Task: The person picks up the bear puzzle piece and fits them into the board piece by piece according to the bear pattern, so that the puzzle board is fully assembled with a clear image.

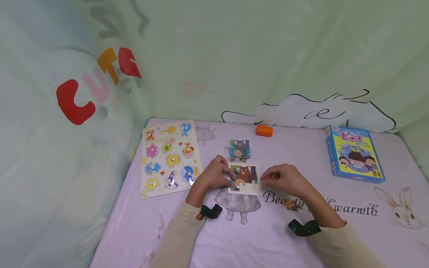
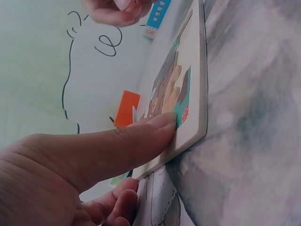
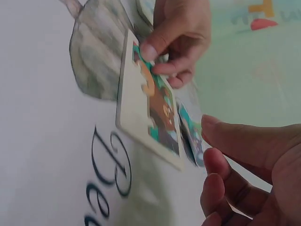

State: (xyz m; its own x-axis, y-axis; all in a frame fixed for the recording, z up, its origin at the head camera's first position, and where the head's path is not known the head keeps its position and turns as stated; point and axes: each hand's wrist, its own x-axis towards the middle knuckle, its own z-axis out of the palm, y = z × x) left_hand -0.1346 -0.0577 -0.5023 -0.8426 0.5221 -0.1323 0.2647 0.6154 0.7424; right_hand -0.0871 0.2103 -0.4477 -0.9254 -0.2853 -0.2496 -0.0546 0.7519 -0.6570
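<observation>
A small jigsaw puzzle board (image 1: 250, 189) with a pale frame lies flat on the table, with a brown bear picture partly filled in and a bare strip along its lower right. My left hand (image 1: 216, 174) grips its left side, the thumb (image 2: 155, 132) pressing on the lower left of the picture. Just off the board's right edge hovers my right hand (image 1: 285, 178), its thumb and fingers (image 3: 216, 165) loosely bent with nothing between them. A bear picture card (image 1: 240, 149) lies just beyond the board. Loose puzzle pieces (image 1: 292, 204) lie below the right hand.
A white board of sea-animal shapes (image 1: 171, 156) lies at the left. An orange block (image 1: 264, 131) sits near the back edge, and a blue and yellow box (image 1: 356, 154) at the right. Printed cloth (image 1: 275, 242) covers the table; a green curtain hangs behind.
</observation>
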